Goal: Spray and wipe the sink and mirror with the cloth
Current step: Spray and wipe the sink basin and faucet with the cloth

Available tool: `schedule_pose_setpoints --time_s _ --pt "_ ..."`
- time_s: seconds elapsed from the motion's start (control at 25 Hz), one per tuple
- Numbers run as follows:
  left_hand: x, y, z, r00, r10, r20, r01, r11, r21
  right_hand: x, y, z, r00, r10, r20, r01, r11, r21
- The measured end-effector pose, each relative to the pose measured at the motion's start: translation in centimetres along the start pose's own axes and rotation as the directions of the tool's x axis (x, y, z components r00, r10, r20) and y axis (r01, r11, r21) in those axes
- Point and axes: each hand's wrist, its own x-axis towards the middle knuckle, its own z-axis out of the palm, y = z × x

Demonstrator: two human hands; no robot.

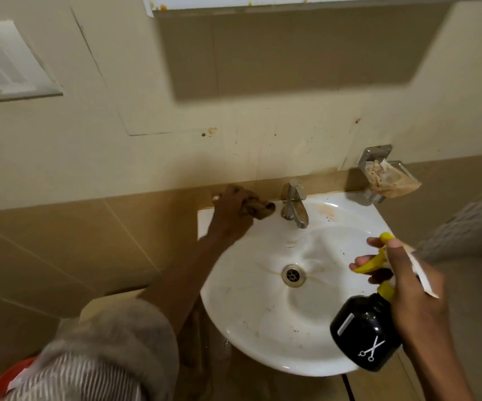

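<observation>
Sink (pixel 251 322) fills the middle, white bowl streaked brown near the tap (pixel 294 204), grime specks down by the drain (pixel 293 274). Mirror? Only a lower edge at the top, I'd guess, so that part looks undone. Your right hand (pixel 407 285) wraps the black spray bottle (pixel 363 332) over the bowl's right side, fingers curled on the yellow trigger (pixel 371 263), nozzle aimed inward, ready to wet the basin. Your left hand (pixel 234 205) bunches the brown cloth (pixel 258 209) tight in curled fingers on the back ledge beside the tap, scrubbing that corner.
</observation>
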Motion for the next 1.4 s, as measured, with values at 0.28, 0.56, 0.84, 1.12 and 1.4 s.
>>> schedule_pose_setpoints --time_s 0.28,0.56,0.84,1.12,1.4 --pt "3.2 -7.5 2.7 0.965 -0.005 0.262 -0.105 0.908 0.405 -1.4 0.8 1.4 0.999 -0.008 0.050 0.010 0.999 -0.038" --pt "-3.6 -10.8 -1.1 0.997 -0.066 0.042 0.058 0.983 0.175 -1.2 0.6 3.1 0.998 -0.007 0.056 0.006 1.000 0.015" --pt "-18.0 -6.7 2.7 0.985 -0.153 -0.080 0.165 0.972 0.167 -1.2 0.9 3.5 0.993 -0.047 0.105 0.046 0.999 0.008" --pt "-24.3 3.9 10.2 0.987 -0.156 0.044 0.150 0.982 0.116 -1.0 0.6 1.1 0.997 0.013 0.076 -0.013 1.000 0.010" --pt "-21.4 12.4 14.3 0.793 -0.349 0.499 0.484 0.859 -0.168 0.9 0.5 -3.2 0.999 -0.017 -0.029 0.017 1.000 0.005"
